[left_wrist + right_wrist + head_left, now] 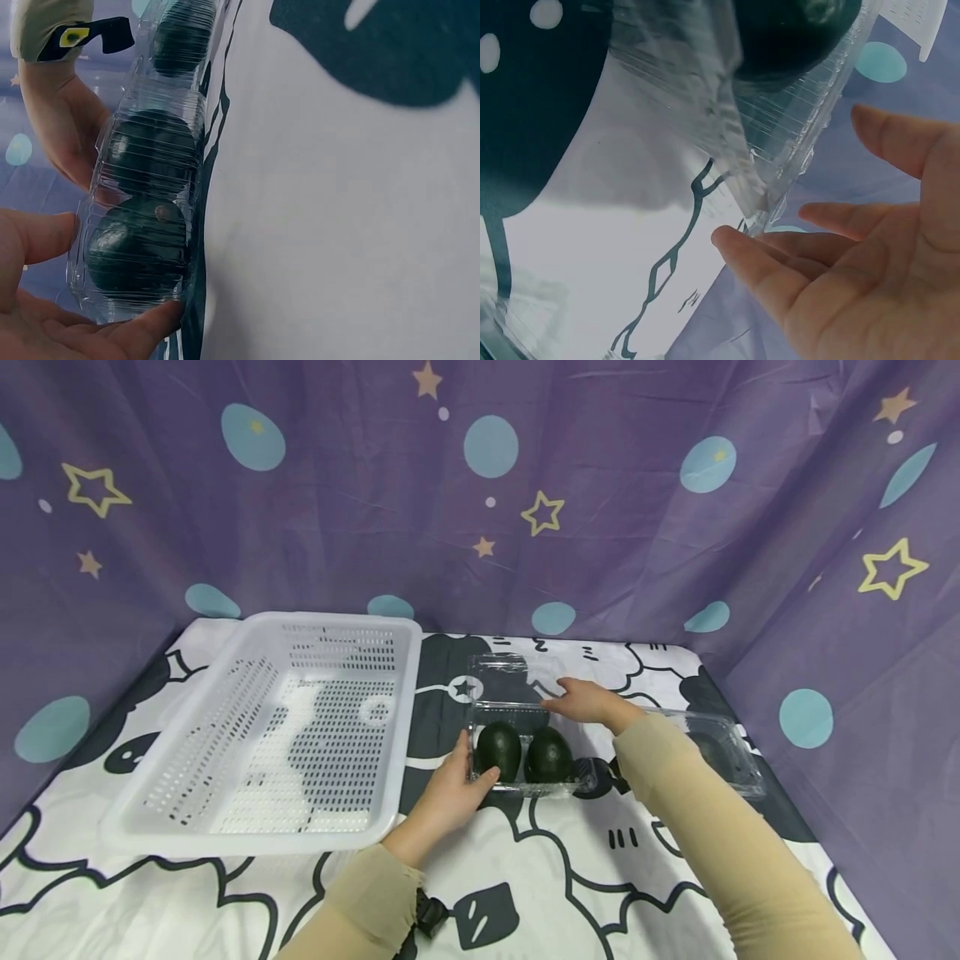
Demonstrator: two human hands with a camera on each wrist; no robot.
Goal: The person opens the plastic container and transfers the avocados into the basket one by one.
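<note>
your left hand (450, 781) grips the near left end of a clear container (532, 789), thumb laid on its edge and fingers (154, 330) wrapped round the outside wall. two dark green avocados lie side by side in that container: the left avocado (498, 752) is just beside your thumb, and the right avocado (550, 756) is next to it, near the container's right end. the clear lid (510, 675) is folded back beyond the far edge, off the fruit.

your right hand (588, 702) is at the right-hand corner of that lid, its fingers (761, 274) extended and the thumb held well apart, so they are not gripping anything (whether a fingertip actually touches the plastic, you can't tell).

to the right, partly hidden by your right sleeve (705, 818), a second clear container (738, 760) sits on the cloth-covered desk (543, 881) with a dark, rounded item (711, 750) in it. to your left stands a large white perforated basket (408, 693), near your left hand. your left sleeve (363, 893) is beige, with a black strap (431, 914) at the wrist. behind everything hangs a purple curtain (337, 527) printed with stars and pale blue ovals.
</note>
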